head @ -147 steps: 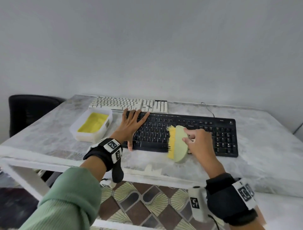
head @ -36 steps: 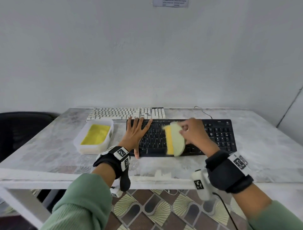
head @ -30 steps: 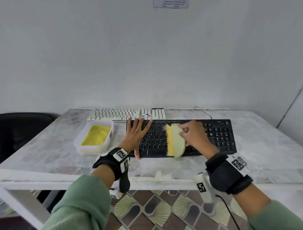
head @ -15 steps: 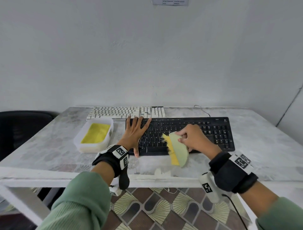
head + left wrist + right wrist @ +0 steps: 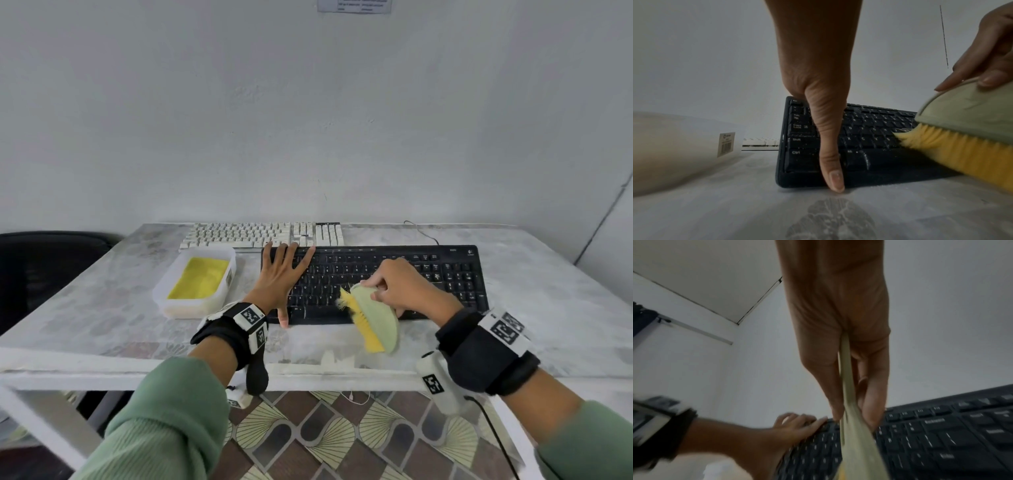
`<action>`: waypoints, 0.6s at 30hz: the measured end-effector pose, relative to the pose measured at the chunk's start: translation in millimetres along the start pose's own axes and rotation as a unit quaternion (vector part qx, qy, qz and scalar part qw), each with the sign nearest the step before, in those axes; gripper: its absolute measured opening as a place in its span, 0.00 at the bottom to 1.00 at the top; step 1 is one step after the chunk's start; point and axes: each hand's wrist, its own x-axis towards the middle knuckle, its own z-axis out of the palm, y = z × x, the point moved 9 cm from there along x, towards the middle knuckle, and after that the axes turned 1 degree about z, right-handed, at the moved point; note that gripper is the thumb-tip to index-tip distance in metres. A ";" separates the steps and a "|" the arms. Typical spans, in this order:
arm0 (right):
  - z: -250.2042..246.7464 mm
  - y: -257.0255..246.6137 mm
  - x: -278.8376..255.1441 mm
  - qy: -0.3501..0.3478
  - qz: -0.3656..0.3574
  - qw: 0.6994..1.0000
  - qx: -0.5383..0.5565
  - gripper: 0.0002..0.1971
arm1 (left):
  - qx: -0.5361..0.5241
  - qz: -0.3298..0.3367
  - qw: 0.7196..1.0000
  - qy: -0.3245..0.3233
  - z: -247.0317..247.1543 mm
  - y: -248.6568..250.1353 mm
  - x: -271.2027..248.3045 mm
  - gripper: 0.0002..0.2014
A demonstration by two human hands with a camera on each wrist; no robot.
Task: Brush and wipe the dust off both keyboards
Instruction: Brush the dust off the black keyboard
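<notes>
Right hand [image 5: 400,289] pinching green brush [image 5: 376,320] — bristles on black keyboard [image 5: 445,274] front edge, left hand [image 5: 279,277] flat, fingers spread — pressing keyboard's left end

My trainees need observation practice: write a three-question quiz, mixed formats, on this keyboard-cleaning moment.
1. True or false: the left hand lies flat on the black keyboard.
2. What does the right hand grip? A) yellow cloth B) brush C) cable
3. Fill in: the yellow cloth lies in the white ___.

Key: 1 true; 2 B; 3 tub.
</notes>
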 end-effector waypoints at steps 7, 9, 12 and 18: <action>-1.0 -5.6 -1.4 0.014 -0.028 0.997 -0.072 0.16 | 0.004 0.000 1.000 -0.010 -0.1 -0.2 0.2 0.79; 5.9 0.0 -4.4 -0.030 -0.021 0.997 -0.075 0.17 | 0.006 -0.001 1.000 -0.009 0.5 0.3 1.3 0.79; -1.8 -0.6 -4.2 -0.035 -0.023 0.997 -0.068 0.18 | 0.012 -0.003 1.000 -0.010 0.6 0.6 0.5 0.79; -9.3 -4.8 2.6 0.033 -0.061 0.994 -0.079 0.21 | 0.010 -0.003 1.000 -0.011 1.0 0.2 1.9 0.80</action>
